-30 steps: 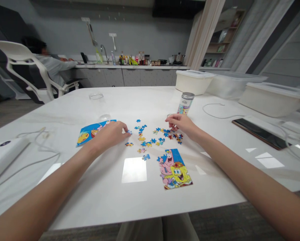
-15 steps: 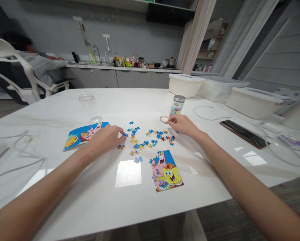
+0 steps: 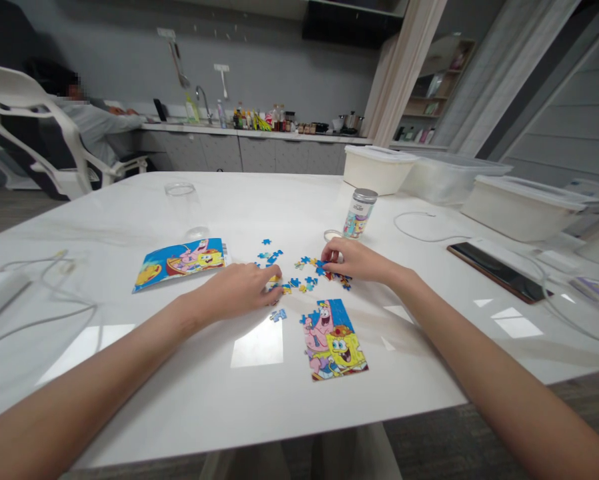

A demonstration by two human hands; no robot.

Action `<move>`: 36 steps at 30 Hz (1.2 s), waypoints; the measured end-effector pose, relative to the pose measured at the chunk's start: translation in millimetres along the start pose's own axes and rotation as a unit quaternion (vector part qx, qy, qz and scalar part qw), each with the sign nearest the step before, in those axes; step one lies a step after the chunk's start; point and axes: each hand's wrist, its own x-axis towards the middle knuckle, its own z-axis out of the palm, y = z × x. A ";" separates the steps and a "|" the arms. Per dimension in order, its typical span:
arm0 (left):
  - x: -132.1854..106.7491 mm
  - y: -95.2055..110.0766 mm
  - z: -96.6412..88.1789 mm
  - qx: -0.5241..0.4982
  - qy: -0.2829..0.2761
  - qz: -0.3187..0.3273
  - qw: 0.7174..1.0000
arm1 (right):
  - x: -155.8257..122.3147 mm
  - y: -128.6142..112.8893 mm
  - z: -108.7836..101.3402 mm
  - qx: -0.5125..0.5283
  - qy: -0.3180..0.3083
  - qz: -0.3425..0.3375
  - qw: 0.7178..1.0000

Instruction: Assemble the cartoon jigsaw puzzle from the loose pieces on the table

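Several loose blue and yellow puzzle pieces [image 3: 299,273] lie scattered mid-table. My left hand [image 3: 242,288] rests knuckles-up at their left edge, its fingertips curled down onto pieces near the middle. My right hand [image 3: 352,260] is at the right edge of the scatter, fingers pinched on a blue piece. In front of them lies a partly built cartoon puzzle [image 3: 333,337]. A printed reference picture [image 3: 180,261] lies to the left. A small tin with a metal lid [image 3: 359,213] and a round cap [image 3: 331,235] stand behind my right hand.
A clear glass [image 3: 182,208] stands at the back left. A phone [image 3: 497,271] and white cables lie at the right, with lidded plastic bins [image 3: 379,167] behind. A white device with cable sits far left. Another person sits at a counter beyond a white chair [image 3: 39,127].
My left hand slid right, into the middle of the loose pieces. My right hand came left and down from near the cap onto the blue pieces. The camera shifted slightly.
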 end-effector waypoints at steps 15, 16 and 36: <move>0.5 0.7 2.3 -0.014 0.004 0.012 1.000 | -0.8 -10.1 -0.2 -0.025 0.015 -0.058 0.998; 0.2 1.3 1.3 -0.014 0.002 0.014 1.000 | -1.1 -10.4 -0.2 -0.023 0.012 -0.057 0.998; 0.9 2.9 1.7 0.001 0.002 0.019 1.000 | -3.6 -14.9 -4.2 0.031 -0.038 -0.071 0.996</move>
